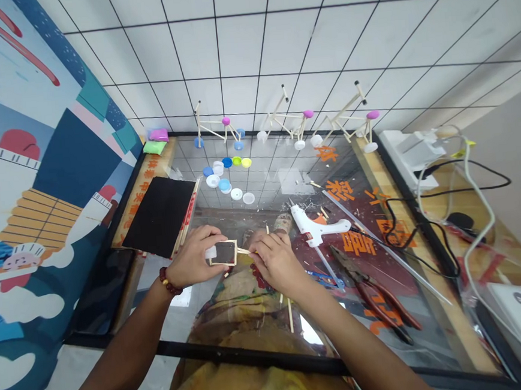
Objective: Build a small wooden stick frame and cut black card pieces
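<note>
Our left hand (198,257) holds the frame (224,253) at the table's (244,220) centre, fingers closed on its side; our right hand (277,260) pinches a stick (244,251) at the frame's three o'clock. The glue gun (316,225) lies at our right hand's one o'clock.

Bright round plastic caps (224,184) on glass table
The caps are blue, white and yellow; flat rectangular board (160,216) is plain black.

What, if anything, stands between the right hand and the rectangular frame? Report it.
Only the thin stick pinched in the right hand spans the gap to the rectangular frame, held in the left hand; nothing else visible is between.
</note>
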Tool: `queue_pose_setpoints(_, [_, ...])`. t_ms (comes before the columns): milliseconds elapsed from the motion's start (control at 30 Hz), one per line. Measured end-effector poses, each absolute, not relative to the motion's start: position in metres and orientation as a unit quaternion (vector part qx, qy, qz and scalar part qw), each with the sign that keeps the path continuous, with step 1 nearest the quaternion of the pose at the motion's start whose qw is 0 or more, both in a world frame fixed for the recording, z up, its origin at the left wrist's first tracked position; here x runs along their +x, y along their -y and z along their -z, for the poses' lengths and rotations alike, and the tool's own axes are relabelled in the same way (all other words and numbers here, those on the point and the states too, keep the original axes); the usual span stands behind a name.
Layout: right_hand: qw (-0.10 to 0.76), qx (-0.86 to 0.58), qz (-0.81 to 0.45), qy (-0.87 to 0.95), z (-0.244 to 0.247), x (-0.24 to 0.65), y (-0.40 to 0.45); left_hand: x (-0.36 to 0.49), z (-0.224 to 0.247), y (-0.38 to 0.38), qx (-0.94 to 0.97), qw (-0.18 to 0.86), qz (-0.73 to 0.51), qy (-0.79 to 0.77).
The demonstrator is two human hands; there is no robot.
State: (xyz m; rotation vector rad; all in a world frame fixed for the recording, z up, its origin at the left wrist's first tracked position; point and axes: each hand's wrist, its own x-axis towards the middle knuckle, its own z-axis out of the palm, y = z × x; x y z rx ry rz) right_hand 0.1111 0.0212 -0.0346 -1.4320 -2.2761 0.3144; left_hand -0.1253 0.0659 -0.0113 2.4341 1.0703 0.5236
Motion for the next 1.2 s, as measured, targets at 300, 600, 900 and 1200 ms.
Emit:
queue_pose_setpoints(300, [0.089,-0.560,-0.092,0.819,0.021,0.101,-0.030,-0.127,0.008,-0.067,0.878,0.218,-0.205,-0.373])
queue_pose_setpoints(600, [0.172,-0.581,-0.178,0.775,0.024,0.107,-0.033,-0.134,0.008,-0.073,0.860,0.200,-0.250,-0.398])
queue_pose_setpoints(900, [0.225,-0.576,-0.229,0.752,0.025,0.109,-0.035,-0.130,0.008,-0.071,0.858,0.217,-0.251,-0.393])
queue_pose_setpoints(1200, [0.227,-0.579,-0.230,0.748,0.025,0.108,-0.038,-0.130,0.014,-0.072,0.862,0.220,-0.250,-0.384])
